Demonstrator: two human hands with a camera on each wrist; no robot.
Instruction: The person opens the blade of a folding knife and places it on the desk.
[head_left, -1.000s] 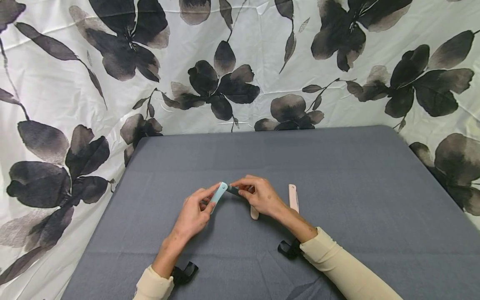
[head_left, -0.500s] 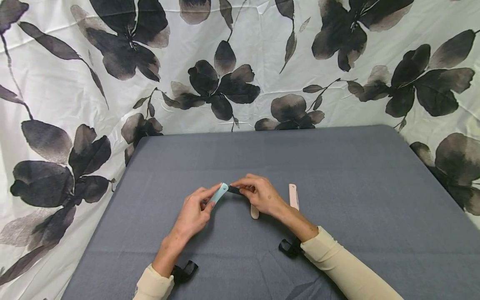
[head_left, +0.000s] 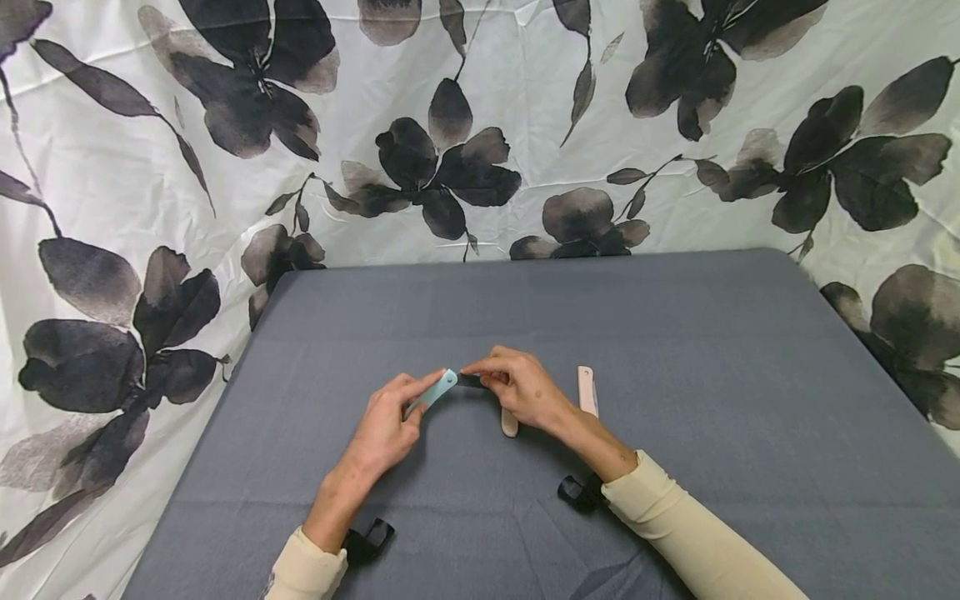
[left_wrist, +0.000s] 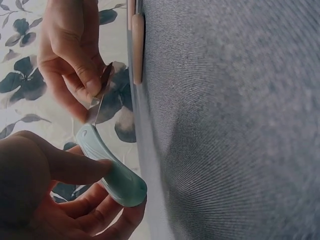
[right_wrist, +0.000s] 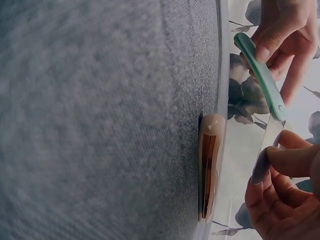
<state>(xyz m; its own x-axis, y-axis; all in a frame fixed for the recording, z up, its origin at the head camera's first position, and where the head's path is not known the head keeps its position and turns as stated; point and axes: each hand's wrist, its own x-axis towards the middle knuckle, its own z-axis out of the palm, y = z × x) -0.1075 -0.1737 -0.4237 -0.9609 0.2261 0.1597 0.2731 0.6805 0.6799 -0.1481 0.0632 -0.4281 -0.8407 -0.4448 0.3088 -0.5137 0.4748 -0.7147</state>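
L hand grips folding knife's teal handle | R hand pinches blade; knife axis runs L–R betw. hands; above grey table

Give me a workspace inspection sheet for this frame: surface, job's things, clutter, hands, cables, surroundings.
Surface: grey cloth-covered table, smooth.
Job's things: mint-handled folding knife held above the table, blade part-way out.
Clutter: two beige folding knives lying closed beside the right hand.
Hands: left hand grips the mint handle; right hand pinches the blade.
Cables: nothing seen; black wrist straps only.
Surroundings: white backdrop with dark floral print.
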